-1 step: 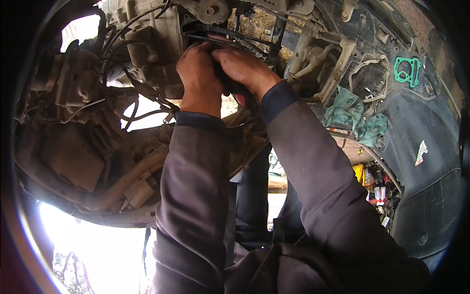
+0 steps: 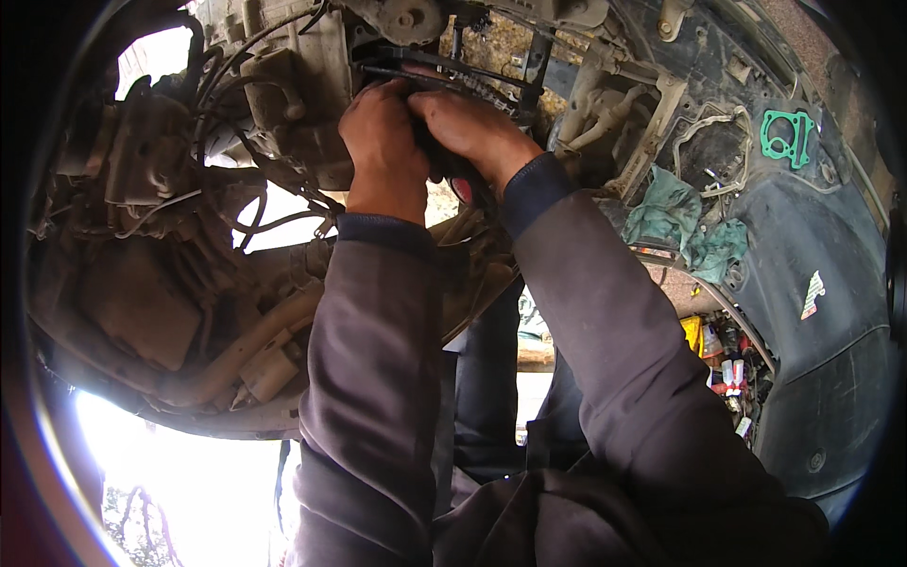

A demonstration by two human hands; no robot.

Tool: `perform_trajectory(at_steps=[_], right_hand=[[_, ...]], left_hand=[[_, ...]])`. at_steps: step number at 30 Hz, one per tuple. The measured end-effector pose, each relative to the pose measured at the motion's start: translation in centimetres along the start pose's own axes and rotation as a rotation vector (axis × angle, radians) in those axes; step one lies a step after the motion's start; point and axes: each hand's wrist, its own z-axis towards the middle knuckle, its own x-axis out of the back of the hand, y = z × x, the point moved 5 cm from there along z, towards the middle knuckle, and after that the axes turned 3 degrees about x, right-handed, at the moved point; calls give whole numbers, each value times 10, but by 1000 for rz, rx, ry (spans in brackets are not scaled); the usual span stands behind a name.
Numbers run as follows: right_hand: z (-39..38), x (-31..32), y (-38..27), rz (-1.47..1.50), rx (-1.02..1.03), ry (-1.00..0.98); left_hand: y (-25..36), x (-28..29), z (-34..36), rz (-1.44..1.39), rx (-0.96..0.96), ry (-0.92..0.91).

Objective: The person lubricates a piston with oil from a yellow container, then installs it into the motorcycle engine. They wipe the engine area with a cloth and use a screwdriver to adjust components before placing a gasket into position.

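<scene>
Red-and-black object [image 2: 462,191], mostly hidden, left hand [image 2: 384,137] and right hand [image 2: 474,130] curled together, grip unclear

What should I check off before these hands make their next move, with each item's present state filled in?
1. Left hand and right hand close together at the machine parts: ok.
2. Fingertips in plain view: not ok, mostly hidden from this camera.
3. Firm hold on the dark, red-marked object beside the hands: cannot tell.
4. Green gasket away from both hands: ok, on the dark panel.
5. Teal cloth away from both hands: ok, right of the right forearm.
</scene>
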Motion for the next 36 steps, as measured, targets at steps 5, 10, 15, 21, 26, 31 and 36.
perform_trajectory(at_steps=[5,10,15,21,26,31,36], right_hand=[[9,2,4,-179,131,27],[4,-2,-15,-644,470,21],[5,-1,-13,-643,329,-67],[7,-4,-16,-897,498,3],[-2,-12,-1,-86,223,-11],[-12,-26,-6,97,182,28],[-6,-26,-13,157,194,85]], left_hand=[[-1,0,-6,-62,-17,34],[-4,0,-4,-126,-7,-4],[-1,2,-2,-157,8,-28],[-1,-1,-5,-153,-5,17],[7,11,-22,5,-58,34],[11,21,-37,-63,20,161],[24,20,-22,40,-37,122]])
